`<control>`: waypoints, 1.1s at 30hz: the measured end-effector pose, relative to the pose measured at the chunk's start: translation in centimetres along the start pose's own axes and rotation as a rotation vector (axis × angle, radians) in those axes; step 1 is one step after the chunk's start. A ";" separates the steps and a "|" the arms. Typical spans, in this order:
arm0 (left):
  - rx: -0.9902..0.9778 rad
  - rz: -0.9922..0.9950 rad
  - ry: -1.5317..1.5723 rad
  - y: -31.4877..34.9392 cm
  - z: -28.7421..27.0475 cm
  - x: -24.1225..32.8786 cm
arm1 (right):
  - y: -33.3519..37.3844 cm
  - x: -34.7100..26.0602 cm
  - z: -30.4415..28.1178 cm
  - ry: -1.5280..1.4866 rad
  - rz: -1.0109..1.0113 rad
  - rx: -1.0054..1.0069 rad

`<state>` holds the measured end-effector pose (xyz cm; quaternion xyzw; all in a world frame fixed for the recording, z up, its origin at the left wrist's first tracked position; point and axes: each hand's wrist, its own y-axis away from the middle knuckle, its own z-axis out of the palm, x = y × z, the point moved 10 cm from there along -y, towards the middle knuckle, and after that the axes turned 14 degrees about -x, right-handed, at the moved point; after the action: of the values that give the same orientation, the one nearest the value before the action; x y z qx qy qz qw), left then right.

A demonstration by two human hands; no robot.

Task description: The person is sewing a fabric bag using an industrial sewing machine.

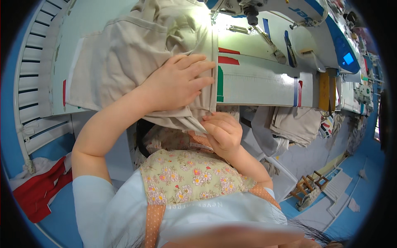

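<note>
Beige cloth (118,62), loosely folded and wrinkled, spreads over the left part of the sewing table and hangs a little past its front edge. A long straight edge runs along its right side up to the lit needle area of a sewing machine (326,45). My left hand (182,80) lies flat on the cloth, its fingers stretched toward that edge. Close to the table's front edge, my right hand (223,130) pinches the cloth's near corner between thumb and curled fingers. The needle itself is too small to make out.
Right of the cloth, small metal snips (238,29) and a blue-handled tool (290,48) rest on the table (256,89). More beige cloth (297,124) hangs below at the right. A white slatted rack (31,78) stands left, with red cloth (39,192) beneath.
</note>
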<state>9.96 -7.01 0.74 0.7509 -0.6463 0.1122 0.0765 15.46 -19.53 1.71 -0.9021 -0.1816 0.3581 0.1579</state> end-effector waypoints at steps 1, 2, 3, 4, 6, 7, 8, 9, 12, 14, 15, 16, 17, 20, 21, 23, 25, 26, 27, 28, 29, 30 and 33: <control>0.004 -0.001 -0.005 0.0 0.0 0.1 | 0.0 0.2 -0.1 -0.005 0.013 -0.008; -0.003 0.003 0.020 -0.1 0.1 0.0 | 0.1 0.3 -0.1 -0.014 0.014 -0.012; -0.011 0.007 0.046 -0.2 0.2 0.0 | 0.1 0.4 -0.1 -0.013 0.010 -0.012; -0.008 0.006 0.047 -0.2 0.1 0.0 | 0.1 0.5 -0.1 -0.028 0.016 -0.021; -0.009 0.003 0.068 -0.2 0.1 -0.2 | 0.1 0.9 0.1 -0.056 0.026 -0.042; -0.010 0.001 0.075 -0.3 0.1 -0.3 | 0.0 1.0 0.1 -0.059 0.030 -0.048; -0.011 0.003 0.080 -0.4 -0.1 -0.3 | -0.1 1.2 0.0 -0.076 0.037 -0.051; -0.012 0.006 0.086 -0.5 -0.2 -0.4 | -0.2 1.3 0.0 -0.094 0.045 -0.055; -0.017 0.017 0.102 -0.8 -0.5 -0.7 | -0.6 1.5 0.0 -0.098 0.029 -0.056; -0.019 0.010 0.115 -1.0 -0.6 -1.0 | -0.8 1.7 -0.1 -0.097 0.037 -0.064; -0.016 0.005 0.117 -1.1 -0.7 -1.2 | -0.9 1.8 -0.2 -0.090 0.038 -0.066; -0.019 0.004 0.125 -1.2 -0.7 -1.4 | -1.2 1.9 -0.2 -0.094 0.043 -0.070; -0.018 0.006 0.121 -1.3 -0.7 -1.6 | -1.4 1.9 -0.4 -0.090 0.038 -0.071; -0.003 0.012 0.123 -1.7 -0.8 -2.2 | -1.9 2.2 -0.6 -0.067 0.040 -0.073; 0.011 0.016 0.125 -1.8 -0.9 -2.4 | -2.1 2.3 -0.6 -0.047 0.044 -0.072; 0.015 0.018 0.128 -2.0 -1.0 -2.8 | -2.4 2.4 -0.7 -0.037 0.054 -0.078; 0.019 0.018 0.129 -2.2 -0.9 -3.3 | -2.8 2.6 -0.8 -0.027 0.063 -0.082; 0.031 0.024 0.120 -2.3 -1.0 -3.5 | -3.1 2.7 -0.8 -0.032 0.071 -0.088; 0.042 0.029 0.112 -2.4 -1.0 -3.7 | -3.3 2.9 -0.8 -0.036 0.079 -0.093; 0.043 0.028 0.113 -2.5 -1.0 -4.0 | -3.5 3.1 -0.8 -0.037 0.079 -0.095; 0.049 0.035 0.104 -2.6 -1.0 -4.3 | -3.7 3.2 -0.8 -0.033 0.078 -0.101; 0.055 0.042 0.095 -2.6 -1.0 -4.3 | -3.9 3.3 -0.7 -0.029 0.077 -0.108; 0.035 0.020 0.077 -3.0 -1.3 -4.7 | -4.4 3.8 -0.8 -0.006 0.077 -0.096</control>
<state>12.16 -1.69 0.86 0.7408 -0.6482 0.1530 0.0870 17.67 -14.10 1.78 -0.9139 -0.1644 0.3575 0.0998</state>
